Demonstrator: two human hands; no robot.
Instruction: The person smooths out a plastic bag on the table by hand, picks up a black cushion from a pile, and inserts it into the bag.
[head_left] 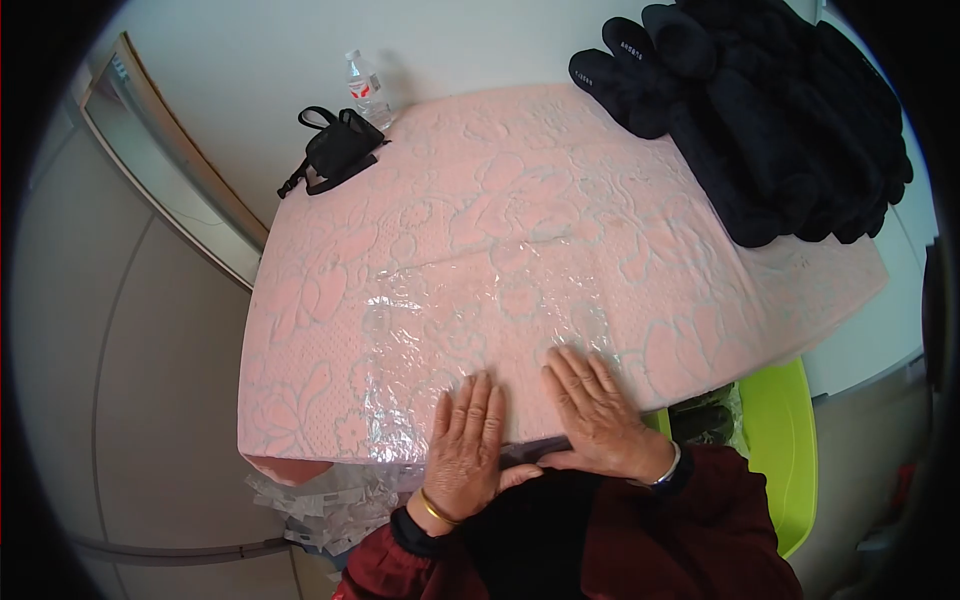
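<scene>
A clear plastic sheet or bag [400, 340] lies flat on the pink patterned cloth [330, 240] that covers the table. My left hand [467, 447] rests palm down at the table's near edge, on the lower part of the plastic, its fingers stretched forward. To its right, my right hand [598, 420] lies palm down too, with fingers extended near the plastic's lower right part. The thumbs point toward each other at the edge, close together. Neither hand grips anything that shows.
A pile of black plush items [780, 130] is at the back right. A black strapped pouch [342, 150] and a plastic bottle [367, 90] stand at the back left. Below the table are a green bin [785, 450] at right and clear plastic bags [335, 505] at left.
</scene>
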